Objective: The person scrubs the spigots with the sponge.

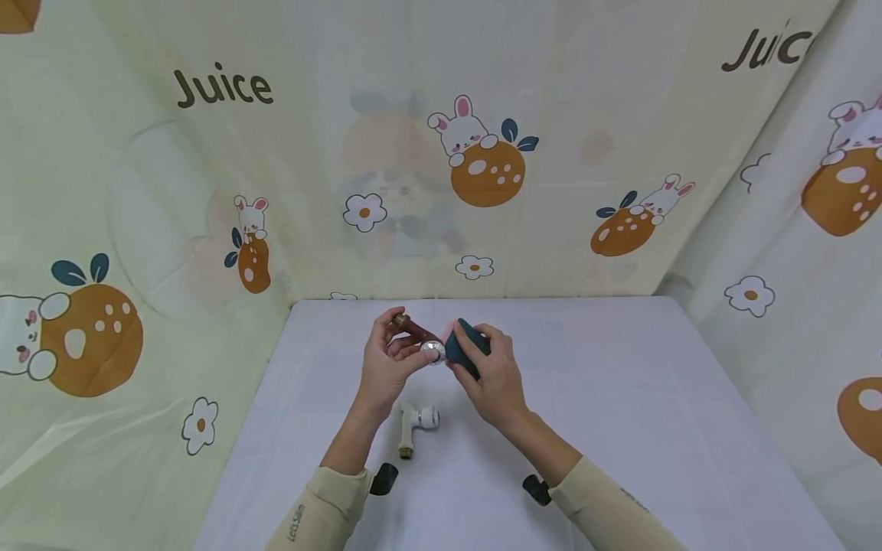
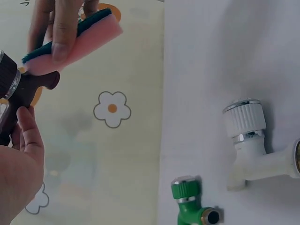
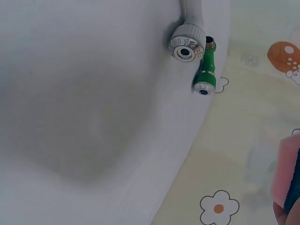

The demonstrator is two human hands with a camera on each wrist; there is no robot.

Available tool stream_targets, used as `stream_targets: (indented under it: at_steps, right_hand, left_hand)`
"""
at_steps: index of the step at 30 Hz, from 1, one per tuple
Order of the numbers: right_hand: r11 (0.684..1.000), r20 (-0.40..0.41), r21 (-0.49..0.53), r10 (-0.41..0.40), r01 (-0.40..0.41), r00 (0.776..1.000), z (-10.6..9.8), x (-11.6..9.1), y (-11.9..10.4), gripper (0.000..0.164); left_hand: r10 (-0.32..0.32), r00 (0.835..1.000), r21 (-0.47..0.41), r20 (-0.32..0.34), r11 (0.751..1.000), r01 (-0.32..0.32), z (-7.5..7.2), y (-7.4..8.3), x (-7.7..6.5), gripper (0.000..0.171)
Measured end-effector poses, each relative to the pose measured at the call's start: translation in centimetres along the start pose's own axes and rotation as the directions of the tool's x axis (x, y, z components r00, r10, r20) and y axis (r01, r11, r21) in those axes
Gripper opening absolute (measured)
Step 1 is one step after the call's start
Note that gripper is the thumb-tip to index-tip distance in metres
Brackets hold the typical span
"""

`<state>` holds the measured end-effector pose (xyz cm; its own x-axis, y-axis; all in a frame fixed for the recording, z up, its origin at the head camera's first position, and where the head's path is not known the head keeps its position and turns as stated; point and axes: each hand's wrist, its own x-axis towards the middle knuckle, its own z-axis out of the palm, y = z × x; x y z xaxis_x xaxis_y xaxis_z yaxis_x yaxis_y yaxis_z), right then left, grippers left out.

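My left hand point(image 1: 382, 371) grips a dark reddish-brown tap point(image 1: 419, 330) with a brass threaded end and a silver-faced knob point(image 1: 433, 351). In my right hand point(image 1: 499, 383) is a pink sponge point(image 2: 93, 44) with a dark green scouring side, pinched between thumb and fingers. The left wrist view has the sponge's pink face right at the tap's body point(image 2: 21, 98). A white tap point(image 1: 408, 428) lies on the table below the hands, its brass end toward me. Beyond it, in the left wrist view, lies a green tap point(image 2: 190, 201), which does not show in the head view.
The white-covered table point(image 1: 620, 405) runs under both forearms. Behind it hangs a pale curtain point(image 1: 310, 168) printed with rabbits, oranges and flowers, which continues along both sides. A black wrist camera point(image 1: 384, 479) sits at the left cuff, another camera point(image 1: 537, 490) at the right.
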<state>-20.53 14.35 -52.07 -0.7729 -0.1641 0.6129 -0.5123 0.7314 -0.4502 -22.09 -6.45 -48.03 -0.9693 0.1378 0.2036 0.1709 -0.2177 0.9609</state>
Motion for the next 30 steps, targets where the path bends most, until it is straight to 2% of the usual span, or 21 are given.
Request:
stream_targets:
  at_steps: [4,7,9,12,15,18,21,27,30]
  right_hand:
    - [0.996,-0.006,0.044,0.072,-0.072,0.997,-0.1,-0.1,0.3,0.067]
    - [0.988,-0.032,0.126,0.096,-0.091,0.995,0.1,-0.3,0.2,0.072]
    - [0.981,-0.056,0.187,0.069,-0.058,0.996,0.2,-0.5,-0.1,0.076]
    - [0.971,-0.085,0.235,-0.019,0.038,0.996,0.3,-0.7,-0.7,0.079]
    - [0.967,-0.118,0.228,-0.086,0.111,0.989,0.4,-0.7,-1.3,0.077]
    - [0.972,-0.134,0.2,-0.096,0.122,0.986,0.4,-0.6,-1.4,0.073]
    - [0.977,-0.14,0.179,-0.095,0.12,0.986,0.5,-0.7,-1.3,0.07]
    - [0.977,-0.159,0.164,-0.111,0.138,0.981,0.3,-0.5,-1.1,0.067]
    - [0.974,-0.172,0.172,-0.119,0.149,0.978,0.2,-0.2,-1.0,0.069]
  left_hand:
    - [-0.022,1.0,-0.041,-0.018,0.999,0.021,-0.2,0.2,0.2,0.082]
    - [-0.06,0.997,-0.072,-0.053,0.996,0.056,-0.2,0.4,0.4,0.08]
    - [-0.089,0.993,-0.079,-0.078,0.993,0.083,-0.1,0.4,0.5,0.078]
    - [-0.126,0.986,-0.073,-0.112,0.99,0.118,0.3,0.3,0.6,0.073]
    - [-0.153,0.978,-0.091,-0.139,0.986,0.142,0.8,0.2,0.6,0.066]
    - [-0.182,0.972,-0.097,-0.15,0.981,0.169,1.1,0.2,0.6,0.063]
    - [-0.206,0.971,-0.042,-0.121,0.978,0.202,1.0,0.2,0.5,0.059]
    - [-0.205,0.979,0.168,-0.001,0.965,0.202,0.3,0.0,0.3,0.024]
    - [-0.23,0.97,0.196,0.081,0.958,0.21,0.0,-0.1,0.1,0.025]
